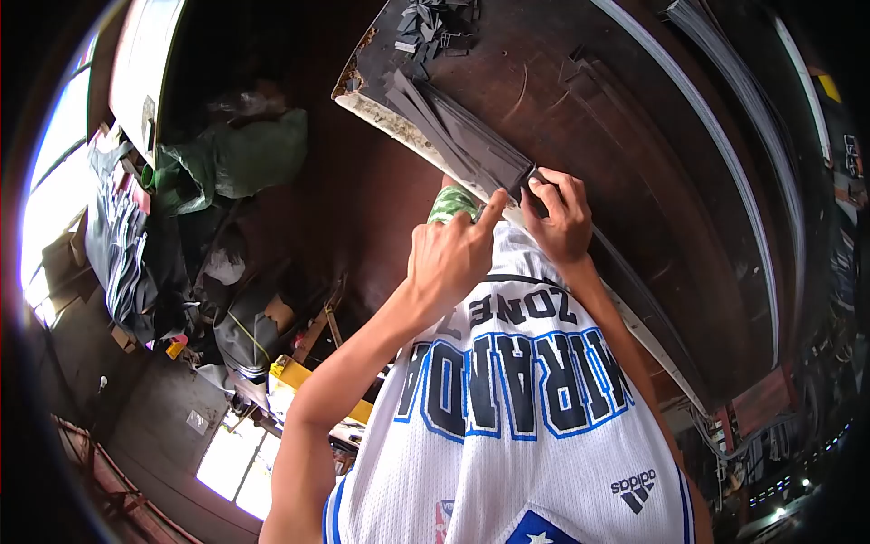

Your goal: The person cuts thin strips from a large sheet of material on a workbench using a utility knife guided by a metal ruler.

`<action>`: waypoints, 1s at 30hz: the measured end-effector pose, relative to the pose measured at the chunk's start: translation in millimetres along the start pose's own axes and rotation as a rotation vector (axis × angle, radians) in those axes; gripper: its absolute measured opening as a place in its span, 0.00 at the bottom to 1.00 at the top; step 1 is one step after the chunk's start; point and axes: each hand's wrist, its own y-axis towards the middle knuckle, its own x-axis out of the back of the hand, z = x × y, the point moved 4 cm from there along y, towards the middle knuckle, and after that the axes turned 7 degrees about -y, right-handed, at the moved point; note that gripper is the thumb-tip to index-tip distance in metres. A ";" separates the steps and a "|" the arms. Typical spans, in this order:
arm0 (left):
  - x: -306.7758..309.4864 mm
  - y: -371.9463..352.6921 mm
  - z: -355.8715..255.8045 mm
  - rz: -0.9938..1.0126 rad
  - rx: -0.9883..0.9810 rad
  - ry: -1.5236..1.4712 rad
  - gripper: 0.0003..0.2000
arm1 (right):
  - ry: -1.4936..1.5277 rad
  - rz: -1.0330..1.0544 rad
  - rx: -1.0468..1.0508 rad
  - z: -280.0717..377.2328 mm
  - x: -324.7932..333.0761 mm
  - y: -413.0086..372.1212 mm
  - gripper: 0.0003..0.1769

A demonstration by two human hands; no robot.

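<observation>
My right hand (560,216) is closed at the near end of a bundle of flat dark strips (467,136), its thumb and fingers pinching the strips there. The bundle lies along the table's edge, with its far ends fanned out. Beside it, my left hand (450,252) has its index finger stretched towards the strip ends, and its other fingers are curled in. Whatever may be inside those curled fingers is hidden from view. The tip of that index finger is close to the table's pale edge (399,127).
Small dark offcuts (430,32) are heaped at the table's far corner. Long grey strips (716,118) and a dark strip (625,109) run along the brown tabletop (535,82). Green sacking (258,154) and stacked dark sheets (122,227) lie to the left.
</observation>
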 end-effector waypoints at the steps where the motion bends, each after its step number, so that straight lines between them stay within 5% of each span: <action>1: 2.3 0.1 1.0 0.000 -0.002 0.003 0.21 | 0.000 -0.003 -0.001 0.3 0.4 0.2 0.13; 30: 13.0 6.4 -28.2 0.449 0.172 0.091 0.34 | 0.028 0.088 -0.022 12.2 2.6 -7.2 0.09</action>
